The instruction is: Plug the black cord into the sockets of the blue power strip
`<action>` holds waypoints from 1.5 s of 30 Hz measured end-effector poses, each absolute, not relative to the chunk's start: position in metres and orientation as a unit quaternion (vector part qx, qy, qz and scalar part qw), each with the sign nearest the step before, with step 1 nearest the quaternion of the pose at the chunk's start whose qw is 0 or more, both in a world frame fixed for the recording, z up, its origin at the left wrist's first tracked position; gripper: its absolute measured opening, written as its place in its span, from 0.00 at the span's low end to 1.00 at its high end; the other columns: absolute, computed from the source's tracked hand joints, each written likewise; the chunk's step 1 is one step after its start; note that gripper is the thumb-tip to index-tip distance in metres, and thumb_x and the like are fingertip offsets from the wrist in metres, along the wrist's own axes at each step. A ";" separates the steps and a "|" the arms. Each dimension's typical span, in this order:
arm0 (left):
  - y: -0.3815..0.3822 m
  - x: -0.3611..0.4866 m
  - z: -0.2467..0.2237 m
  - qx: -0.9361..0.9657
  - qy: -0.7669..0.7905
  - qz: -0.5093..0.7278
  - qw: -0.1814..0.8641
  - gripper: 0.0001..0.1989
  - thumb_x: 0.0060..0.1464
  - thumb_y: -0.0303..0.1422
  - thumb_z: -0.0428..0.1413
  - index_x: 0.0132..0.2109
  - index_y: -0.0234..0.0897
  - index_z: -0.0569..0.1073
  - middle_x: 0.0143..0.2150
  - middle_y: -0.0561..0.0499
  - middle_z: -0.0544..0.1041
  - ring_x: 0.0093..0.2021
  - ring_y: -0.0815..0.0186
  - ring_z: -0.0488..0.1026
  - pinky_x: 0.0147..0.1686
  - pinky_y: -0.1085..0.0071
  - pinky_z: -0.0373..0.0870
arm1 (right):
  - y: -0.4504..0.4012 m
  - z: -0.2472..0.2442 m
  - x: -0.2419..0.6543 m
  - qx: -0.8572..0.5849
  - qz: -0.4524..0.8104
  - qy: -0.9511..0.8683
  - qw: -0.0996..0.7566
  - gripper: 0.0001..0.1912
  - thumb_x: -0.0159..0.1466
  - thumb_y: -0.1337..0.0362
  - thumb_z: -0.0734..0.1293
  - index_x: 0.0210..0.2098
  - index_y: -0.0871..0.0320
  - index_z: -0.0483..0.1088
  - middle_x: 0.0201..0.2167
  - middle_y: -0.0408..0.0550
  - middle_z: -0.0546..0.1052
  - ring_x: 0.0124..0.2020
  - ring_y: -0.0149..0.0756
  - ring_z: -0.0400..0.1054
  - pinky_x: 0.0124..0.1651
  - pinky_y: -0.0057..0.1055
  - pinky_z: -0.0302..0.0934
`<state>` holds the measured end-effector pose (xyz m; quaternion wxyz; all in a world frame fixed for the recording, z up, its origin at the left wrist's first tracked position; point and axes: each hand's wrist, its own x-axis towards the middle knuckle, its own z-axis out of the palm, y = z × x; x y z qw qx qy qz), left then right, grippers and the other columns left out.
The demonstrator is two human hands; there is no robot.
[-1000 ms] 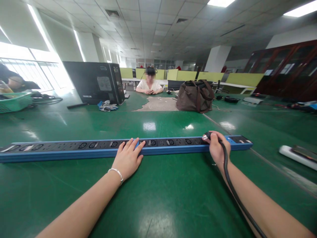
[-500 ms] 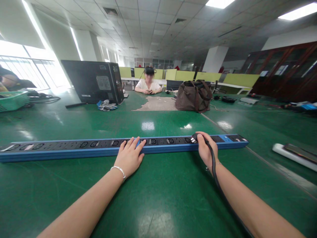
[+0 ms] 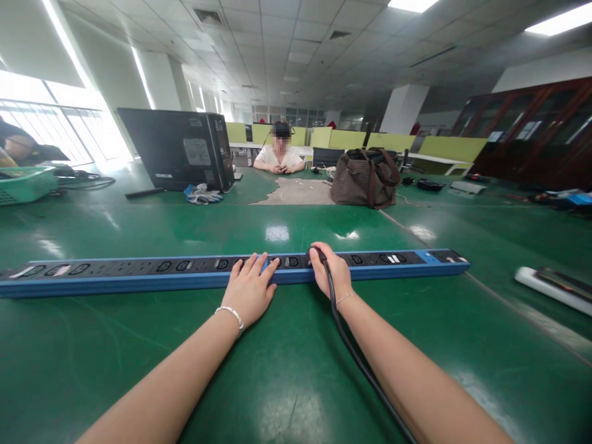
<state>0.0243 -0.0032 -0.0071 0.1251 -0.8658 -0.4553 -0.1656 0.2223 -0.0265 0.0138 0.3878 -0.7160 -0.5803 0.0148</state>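
A long blue and black power strip (image 3: 152, 285) with a row of sockets lies across the green table. My left hand (image 3: 250, 290) rests on its middle, fingers spread over the sockets and front edge. To the right of it, my right hand (image 3: 332, 271) is closed around a black power plug (image 3: 316, 253), which is at the strip's top face. The prongs are hidden, so I cannot tell whether they are in a socket. From the plug a black power cord (image 3: 345, 336) runs down along my right forearm to the bottom of the view.
A black computer case (image 3: 185, 151) stands at the back left, with gloves (image 3: 203, 194) before it. A brown bag (image 3: 363, 179) sits beyond the strip. A person (image 3: 280, 154) sits across the table. Further items are a green basket (image 3: 28, 185) and a white bar-shaped object (image 3: 550, 290).
My right hand has moved left along the power strip with the plug, closer to my left hand. The plug's prongs, visible before, are now hidden. My left hand stays on the strip.
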 end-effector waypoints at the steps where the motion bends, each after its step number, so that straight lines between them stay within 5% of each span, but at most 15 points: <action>1: -0.003 0.024 -0.007 -0.866 -0.456 -0.165 0.125 0.25 0.56 0.37 0.47 0.61 0.46 0.59 0.63 0.47 0.61 0.63 0.54 0.56 0.59 0.52 0.51 | -0.025 0.013 0.222 -0.720 0.011 -0.579 0.381 0.19 0.65 0.52 0.54 0.47 0.50 0.69 0.30 0.45 0.78 0.35 0.39 0.72 0.38 0.32 0.62; 15: -0.004 0.026 -0.006 -0.864 -0.459 -0.161 0.133 0.25 0.56 0.37 0.48 0.61 0.45 0.60 0.63 0.46 0.61 0.63 0.54 0.57 0.59 0.52 0.52 | -0.027 0.022 0.208 -0.746 -0.082 -0.604 0.268 0.18 0.66 0.54 0.54 0.48 0.52 0.68 0.30 0.46 0.78 0.32 0.36 0.72 0.35 0.28 0.59; 23: -0.004 0.026 -0.006 -0.865 -0.455 -0.160 0.139 0.25 0.56 0.37 0.48 0.61 0.45 0.60 0.63 0.46 0.62 0.62 0.53 0.57 0.59 0.52 0.52 | -0.022 0.014 0.204 -0.727 -0.172 -0.607 0.272 0.16 0.66 0.58 0.55 0.43 0.56 0.70 0.26 0.47 0.78 0.31 0.35 0.72 0.50 0.32 0.54; 34: -0.004 0.025 -0.006 -0.866 -0.454 -0.161 0.133 0.25 0.56 0.37 0.48 0.61 0.45 0.60 0.63 0.46 0.61 0.63 0.53 0.57 0.59 0.52 0.52 | -0.027 -0.002 0.214 -0.681 -0.209 -0.640 0.287 0.16 0.66 0.60 0.54 0.45 0.58 0.69 0.39 0.50 0.78 0.43 0.36 0.70 0.47 0.30 0.55; 40: -0.004 0.024 -0.006 -0.866 -0.453 -0.159 0.138 0.25 0.56 0.36 0.48 0.61 0.44 0.60 0.63 0.46 0.62 0.62 0.54 0.58 0.59 0.52 0.53 | -0.028 0.006 0.217 -0.689 -0.197 -0.653 0.245 0.16 0.67 0.58 0.53 0.43 0.55 0.69 0.37 0.48 0.78 0.36 0.34 0.71 0.43 0.29 0.56; 45: -0.004 0.024 -0.006 -0.866 -0.454 -0.161 0.138 0.25 0.56 0.36 0.48 0.61 0.44 0.60 0.63 0.46 0.62 0.62 0.54 0.57 0.59 0.52 0.53 | -0.032 0.006 0.220 -0.675 -0.202 -0.675 0.218 0.18 0.67 0.58 0.53 0.48 0.58 0.67 0.41 0.53 0.77 0.44 0.38 0.69 0.47 0.31 0.55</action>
